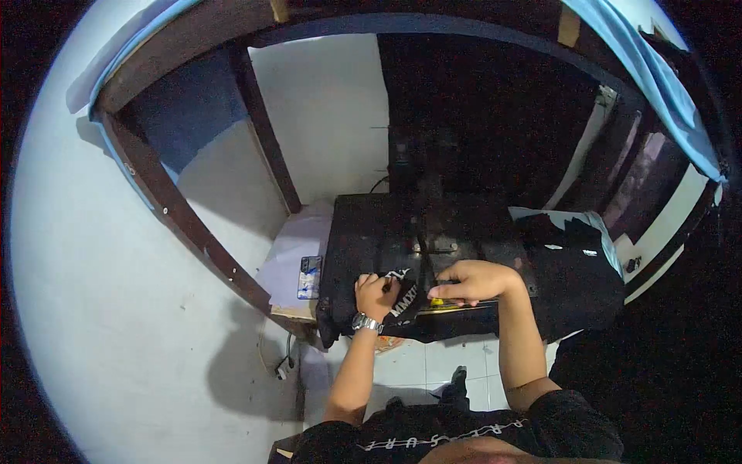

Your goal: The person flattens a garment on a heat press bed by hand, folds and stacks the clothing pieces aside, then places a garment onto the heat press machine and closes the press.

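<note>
In the head view, my left hand (375, 297), with a metal watch (367, 322) on the wrist, has its fingers curled onto a black printed cloth (403, 303) with white lettering. To its right, my right hand (473, 281) is bent at the wrist, fingers closed and pointing left. A small yellow piece (437, 302) shows under its fingertips; the rest of what it grips is hidden. A thin yellow strip (464, 308) runs along the black surface below that hand. Both hands rest over the black-covered table (355, 240), near its front edge.
A phone (310, 277) lies on the pale surface at the left. Folded dark cloth (568, 236) lies at the right. A small metal piece (437, 249) sits beyond my hands. A dark wooden post (193, 224) and white wall stand left; a power plug (284, 368) hangs below.
</note>
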`<action>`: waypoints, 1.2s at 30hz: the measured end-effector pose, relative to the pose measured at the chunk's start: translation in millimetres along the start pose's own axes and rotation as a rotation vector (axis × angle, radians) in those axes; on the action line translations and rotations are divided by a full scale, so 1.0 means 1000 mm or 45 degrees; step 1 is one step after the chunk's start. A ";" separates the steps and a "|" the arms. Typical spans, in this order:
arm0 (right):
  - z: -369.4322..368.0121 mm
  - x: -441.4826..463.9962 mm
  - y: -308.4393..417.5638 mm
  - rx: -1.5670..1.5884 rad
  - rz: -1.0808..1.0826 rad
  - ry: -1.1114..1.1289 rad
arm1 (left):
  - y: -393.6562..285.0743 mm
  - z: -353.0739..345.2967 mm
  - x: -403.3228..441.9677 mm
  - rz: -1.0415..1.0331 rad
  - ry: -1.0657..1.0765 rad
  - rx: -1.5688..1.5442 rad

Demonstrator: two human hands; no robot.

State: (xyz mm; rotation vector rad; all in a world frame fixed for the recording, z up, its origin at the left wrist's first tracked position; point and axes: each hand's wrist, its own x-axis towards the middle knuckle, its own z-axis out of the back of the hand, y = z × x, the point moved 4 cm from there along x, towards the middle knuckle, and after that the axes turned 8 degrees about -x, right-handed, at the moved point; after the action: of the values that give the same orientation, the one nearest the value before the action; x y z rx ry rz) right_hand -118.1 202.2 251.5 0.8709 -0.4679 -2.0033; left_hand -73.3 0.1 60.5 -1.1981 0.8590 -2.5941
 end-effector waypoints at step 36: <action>-0.002 0.000 -0.001 0.093 0.051 0.033 | 0.003 -0.007 0.000 -0.091 0.030 0.037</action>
State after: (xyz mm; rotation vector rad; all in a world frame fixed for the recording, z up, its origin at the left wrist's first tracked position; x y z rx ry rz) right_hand -117.3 202.9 249.6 0.9245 -0.5428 -1.9466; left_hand -78.9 0.7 55.3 -1.2151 0.7942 -2.6724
